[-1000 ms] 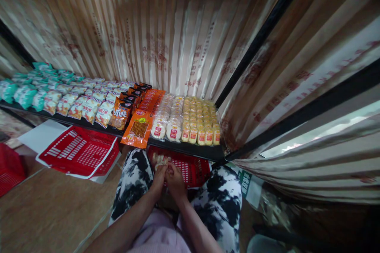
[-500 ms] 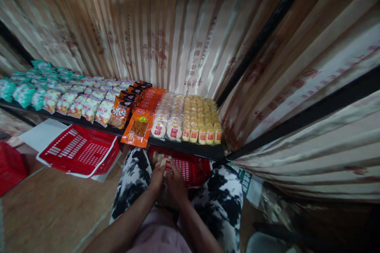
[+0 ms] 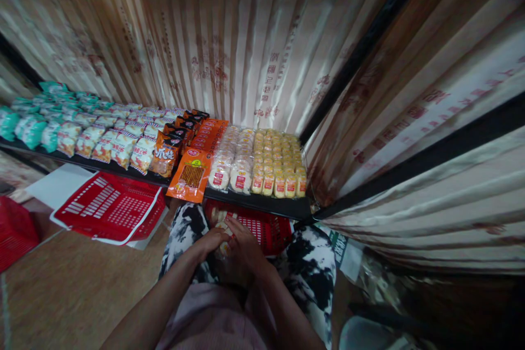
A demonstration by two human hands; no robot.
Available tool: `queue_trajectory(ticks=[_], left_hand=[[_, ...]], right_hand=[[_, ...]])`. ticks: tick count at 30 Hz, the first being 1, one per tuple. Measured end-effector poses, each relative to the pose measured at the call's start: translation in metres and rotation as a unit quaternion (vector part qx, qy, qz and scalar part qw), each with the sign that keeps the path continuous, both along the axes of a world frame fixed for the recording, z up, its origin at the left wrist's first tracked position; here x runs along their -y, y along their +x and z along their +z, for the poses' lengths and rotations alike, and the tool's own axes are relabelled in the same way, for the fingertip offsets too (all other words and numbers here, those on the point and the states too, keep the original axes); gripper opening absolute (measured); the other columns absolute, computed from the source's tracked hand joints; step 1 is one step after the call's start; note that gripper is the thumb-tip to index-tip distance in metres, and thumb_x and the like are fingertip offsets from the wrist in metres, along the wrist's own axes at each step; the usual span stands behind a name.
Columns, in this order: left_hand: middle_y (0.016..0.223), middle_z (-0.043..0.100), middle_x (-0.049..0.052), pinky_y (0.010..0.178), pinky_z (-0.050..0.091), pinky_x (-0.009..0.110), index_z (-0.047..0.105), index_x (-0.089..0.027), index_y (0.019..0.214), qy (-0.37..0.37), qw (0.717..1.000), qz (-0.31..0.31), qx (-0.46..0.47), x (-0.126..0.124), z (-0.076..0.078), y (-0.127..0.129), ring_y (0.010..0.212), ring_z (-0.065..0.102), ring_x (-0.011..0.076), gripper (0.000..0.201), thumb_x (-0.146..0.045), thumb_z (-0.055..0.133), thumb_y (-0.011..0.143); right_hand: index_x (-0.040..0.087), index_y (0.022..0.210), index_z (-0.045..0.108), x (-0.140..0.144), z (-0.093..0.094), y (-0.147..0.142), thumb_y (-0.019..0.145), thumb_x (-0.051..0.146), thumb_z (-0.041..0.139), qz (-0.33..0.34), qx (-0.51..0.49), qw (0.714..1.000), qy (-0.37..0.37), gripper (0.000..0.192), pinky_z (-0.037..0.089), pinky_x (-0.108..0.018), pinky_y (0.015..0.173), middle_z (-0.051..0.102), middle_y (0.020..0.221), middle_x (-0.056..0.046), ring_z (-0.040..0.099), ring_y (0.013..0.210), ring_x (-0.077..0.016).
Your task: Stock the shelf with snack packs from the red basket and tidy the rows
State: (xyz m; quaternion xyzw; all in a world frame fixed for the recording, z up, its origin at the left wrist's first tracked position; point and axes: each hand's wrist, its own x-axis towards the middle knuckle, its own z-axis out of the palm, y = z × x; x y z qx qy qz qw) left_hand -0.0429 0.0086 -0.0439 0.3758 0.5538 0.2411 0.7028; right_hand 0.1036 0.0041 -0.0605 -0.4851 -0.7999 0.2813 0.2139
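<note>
Between my knees, my left hand and my right hand are closed together around clear-wrapped round pale snacks with red and yellow marks. My fingers partly cover them, and I cannot tell exactly how many there are. They look like the round white packaged snacks lined up on the black shelf just ahead. Under my hands and the shelf edge is a red plastic basket, partly hidden.
Along the shelf stand small yellow packs, orange stick-snack bags, orange-black bags, white bags and teal bags. Another red basket sits on the floor at left. Striped curtains and black poles enclose the shelf.
My hands have shifted slightly around the round snacks; the right reaches further over them, and the left has drawn a little to the left. The shelf goods have not moved.
</note>
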Motion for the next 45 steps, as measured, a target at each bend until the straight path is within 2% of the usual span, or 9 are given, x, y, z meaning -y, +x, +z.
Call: queue_trajectory(ticks=[6,13,19,23,27,32,37,41,45], left_hand=[[0.066,0.066,0.0,0.063,0.042,0.026,0.068,-0.015,0.068,0.016,0.995,-0.102,0.003,-0.012,0.007,-0.007,0.067,0.057,0.016,0.016,-0.027,0.061,0.063],[0.064,0.062,0.0,0.05,0.033,0.022,0.069,-0.014,0.078,0.036,0.99,-0.136,0.027,-0.022,0.013,-0.016,0.057,0.05,0.0118,0.043,-0.055,0.062,0.068],[0.06,0.059,0.0,0.05,0.033,0.021,0.068,-0.013,0.083,0.01,0.994,-0.069,0.083,-0.021,0.012,-0.02,0.053,0.047,0.0088,0.053,-0.063,0.061,0.069],[0.06,0.061,0.0,0.05,0.038,0.021,0.066,-0.013,0.085,-0.026,0.989,-0.002,0.145,-0.019,0.007,-0.02,0.05,0.05,0.0094,0.055,-0.064,0.061,0.067],[0.066,0.065,0.005,0.054,0.044,0.022,0.065,-0.011,0.09,-0.033,0.985,0.024,0.169,-0.019,0.003,-0.022,0.057,0.058,0.0123,0.057,-0.064,0.059,0.069],[0.077,0.067,0.006,0.062,0.046,0.023,0.065,-0.012,0.098,-0.005,0.98,0.046,0.191,-0.013,0.011,-0.021,0.067,0.061,0.0131,0.053,-0.055,0.067,0.067],[0.09,0.067,0.006,0.066,0.044,0.022,0.064,-0.014,0.1,0.053,0.988,0.013,0.147,-0.008,0.018,-0.017,0.078,0.061,0.0135,0.048,-0.046,0.072,0.066],[0.089,0.066,0.005,0.06,0.04,0.021,0.063,-0.014,0.097,0.091,0.99,0.055,0.091,-0.011,0.015,-0.009,0.076,0.058,0.0132,0.047,-0.04,0.075,0.06],[0.083,0.066,0.003,0.056,0.039,0.021,0.064,-0.014,0.097,0.139,0.986,0.08,0.041,-0.019,0.016,-0.003,0.067,0.056,0.0125,0.039,-0.036,0.067,0.065]], right_hand=[[0.012,0.127,0.052,-0.004,0.025,0.007,0.08,0.016,0.047,0.059,0.001,0.997,-0.046,0.047,0.035,-0.039,0.104,0.053,0.13,-0.015,0.046,0.123,-0.0227],[0.016,0.115,0.06,-0.003,0.037,0.012,0.078,0.01,0.041,0.01,-0.021,0.996,-0.089,0.042,0.04,-0.031,0.094,0.06,0.112,-0.01,0.053,0.106,-0.0189],[0.016,0.11,0.062,-0.003,0.033,0.014,0.077,0.019,0.045,-0.1,0.004,0.986,-0.131,0.037,0.04,-0.033,0.091,0.064,0.109,-0.01,0.056,0.102,-0.0218],[0.018,0.098,0.065,-0.004,0.021,0.014,0.077,0.024,0.045,-0.149,-0.085,0.975,-0.14,0.029,0.045,-0.032,0.082,0.068,0.099,-0.007,0.061,0.09,-0.0206],[0.02,0.086,0.064,-0.006,0.008,0.014,0.078,0.028,0.044,-0.201,-0.139,0.961,-0.127,0.023,0.048,-0.03,0.07,0.069,0.085,-0.004,0.063,0.076,-0.0188],[0.022,0.086,0.063,-0.005,0.0,0.013,0.079,0.034,0.046,-0.252,-0.184,0.943,-0.115,0.022,0.052,-0.03,0.066,0.07,0.083,-0.004,0.065,0.073,-0.0188],[0.021,0.091,0.062,-0.005,-0.001,0.009,0.079,0.038,0.047,-0.293,-0.228,0.921,-0.116,0.026,0.052,-0.029,0.056,0.07,0.078,-0.004,0.065,0.065,-0.0187],[0.019,0.098,0.06,-0.005,0.002,0.005,0.079,0.043,0.048,-0.31,-0.256,0.907,-0.122,0.033,0.05,-0.029,0.05,0.069,0.077,-0.005,0.064,0.059,-0.0185],[0.017,0.106,0.055,-0.006,0.005,0.001,0.08,0.045,0.046,-0.314,-0.297,0.89,-0.142,0.039,0.05,-0.029,0.047,0.069,0.083,-0.007,0.062,0.053,-0.017]])
